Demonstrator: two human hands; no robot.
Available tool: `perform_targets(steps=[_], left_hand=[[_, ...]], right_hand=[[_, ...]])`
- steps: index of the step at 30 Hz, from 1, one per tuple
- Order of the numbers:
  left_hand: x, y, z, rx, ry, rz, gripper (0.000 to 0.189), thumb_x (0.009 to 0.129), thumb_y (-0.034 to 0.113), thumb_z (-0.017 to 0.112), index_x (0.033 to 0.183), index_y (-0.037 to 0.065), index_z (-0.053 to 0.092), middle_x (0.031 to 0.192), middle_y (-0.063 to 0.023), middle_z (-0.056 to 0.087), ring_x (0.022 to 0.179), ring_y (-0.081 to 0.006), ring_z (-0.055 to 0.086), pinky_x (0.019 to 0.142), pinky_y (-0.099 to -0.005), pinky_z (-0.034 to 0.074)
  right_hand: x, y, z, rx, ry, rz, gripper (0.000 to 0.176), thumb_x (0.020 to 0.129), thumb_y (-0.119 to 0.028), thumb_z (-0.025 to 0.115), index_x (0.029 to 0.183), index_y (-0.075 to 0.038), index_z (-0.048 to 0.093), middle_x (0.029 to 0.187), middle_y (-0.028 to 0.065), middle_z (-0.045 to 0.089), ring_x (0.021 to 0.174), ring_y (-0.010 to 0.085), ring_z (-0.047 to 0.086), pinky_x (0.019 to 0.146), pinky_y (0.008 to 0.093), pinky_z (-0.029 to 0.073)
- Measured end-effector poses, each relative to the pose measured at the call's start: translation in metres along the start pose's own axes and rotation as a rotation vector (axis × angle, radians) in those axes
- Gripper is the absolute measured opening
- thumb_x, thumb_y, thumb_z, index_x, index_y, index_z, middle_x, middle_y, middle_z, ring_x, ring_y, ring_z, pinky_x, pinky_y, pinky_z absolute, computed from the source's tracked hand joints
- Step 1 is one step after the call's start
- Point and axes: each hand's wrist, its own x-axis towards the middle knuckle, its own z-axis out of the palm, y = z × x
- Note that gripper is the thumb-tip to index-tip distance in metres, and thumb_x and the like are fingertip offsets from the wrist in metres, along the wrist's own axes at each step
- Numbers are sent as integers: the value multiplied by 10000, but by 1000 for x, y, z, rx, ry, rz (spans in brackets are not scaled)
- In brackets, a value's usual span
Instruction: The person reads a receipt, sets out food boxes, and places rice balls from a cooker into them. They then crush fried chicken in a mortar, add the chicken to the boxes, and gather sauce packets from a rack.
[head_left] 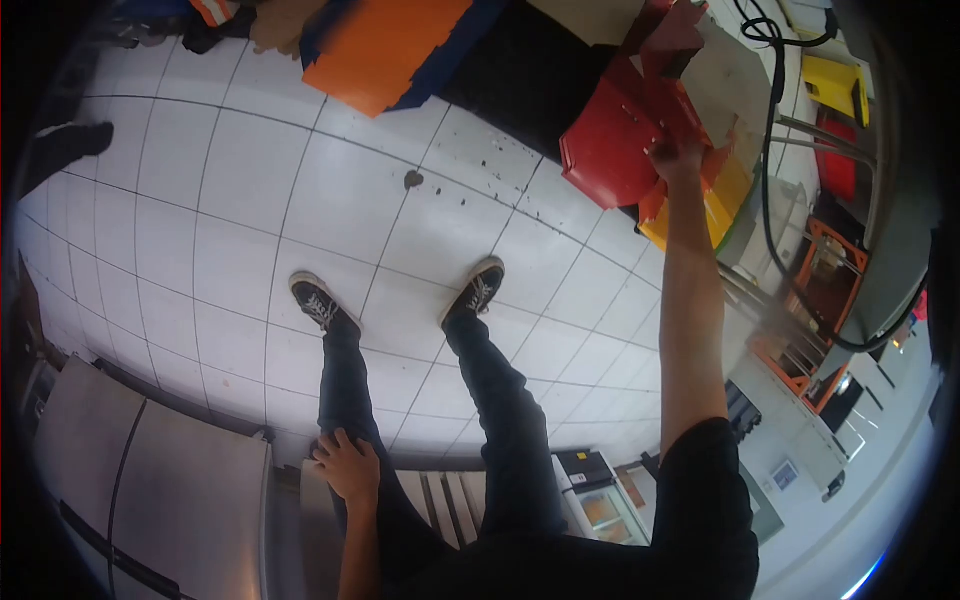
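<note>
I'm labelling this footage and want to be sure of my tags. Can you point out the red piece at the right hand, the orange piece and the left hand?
Red piece [608, 145]: head view, on its broad face.
Orange piece [388, 55]: head view, mid-surface.
Left hand [349, 467]: head view, back of the hand.

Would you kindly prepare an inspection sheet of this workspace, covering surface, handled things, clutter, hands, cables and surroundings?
Surface: white square-tiled floor, with small dark scraps on it.
Handled things: bent red sheet-like piece; yellow sheet-like piece beside it.
Clutter: ragged-edged orange sheet with blue border; flat black panel.
Hands: right hand at the red piece, grip unclear; left hand resting on the leg, fingers spread.
Cables: long black cable, looped, on the view's right.
Surroundings: grey metal-looking cabinet, lower left.
</note>
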Motion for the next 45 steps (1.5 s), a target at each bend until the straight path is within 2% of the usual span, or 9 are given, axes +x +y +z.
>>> perform_targets(steps=[1,3,7,8,9,11,13,15,45], left_hand=[[-2,4,3,4,-10,8,341,842,297,605,1088,65,567,1173,-162,539,1005,-356,552,759,-461,444],[-3,10,3,15,7,-4,335,843,299,600,1080,64,565,1180,-166,539,1011,-361,551,770,-472,444],[-7,15,-1,48,-57,12,362,868,324,568,1128,72,588,1185,-187,556,1039,-364,558,832,-525,441],[-1,4,23,-6,-140,41,329,867,319,560,1096,87,608,1120,-157,588,1026,-345,572,819,-523,443],[-2,3,4,2,-34,45,254,867,270,550,1029,91,631,1037,-141,611,999,-320,589,799,-501,455],[0,1,5,-28,-46,36,199,865,193,531,961,56,638,961,-161,612,926,-293,599,746,-480,477],[-1,5,28,72,99,13,255,866,230,544,1001,29,626,1045,-189,582,1009,-357,569,787,-508,474],[-4,11,15,-38,-20,-26,343,861,264,558,1109,30,594,1150,-193,544,1074,-366,526,854,-488,433],[-26,24,25,-78,124,44,335,837,271,572,1053,15,588,1056,-163,575,1026,-311,504,881,-449,391]], right_hand=[[9,-7,1,50,-120,122,247,867,-285,567,1007,-84,603,933,93,650,816,286,635,734,402,531],[9,-1,0,158,-405,138,344,895,-161,539,1208,-26,580,1084,155,646,1022,345,617,966,498,504],[-7,14,-9,51,-543,150,346,901,-150,524,1217,-17,571,1135,160,634,1035,345,617,944,479,518],[-17,22,-14,-51,-580,126,347,902,-156,522,1217,-19,571,1140,161,631,1035,344,617,941,478,518],[-31,25,-14,-122,-598,110,348,903,-162,520,1217,-21,571,1144,162,629,1035,344,616,938,476,518],[-41,30,-8,-199,-609,77,349,906,-173,517,1217,-24,570,1153,163,623,1035,343,615,932,474,518],[-43,36,10,-252,-579,34,351,908,-185,514,1217,-27,569,1162,165,618,1035,343,614,926,471,519],[-50,41,24,-293,-556,12,353,910,-196,511,1216,-30,569,1171,167,613,1035,342,613,920,468,519],[-85,16,-14,-309,-490,-104,408,945,-370,463,1212,-78,560,1307,192,532,1035,330,596,830,424,521]])
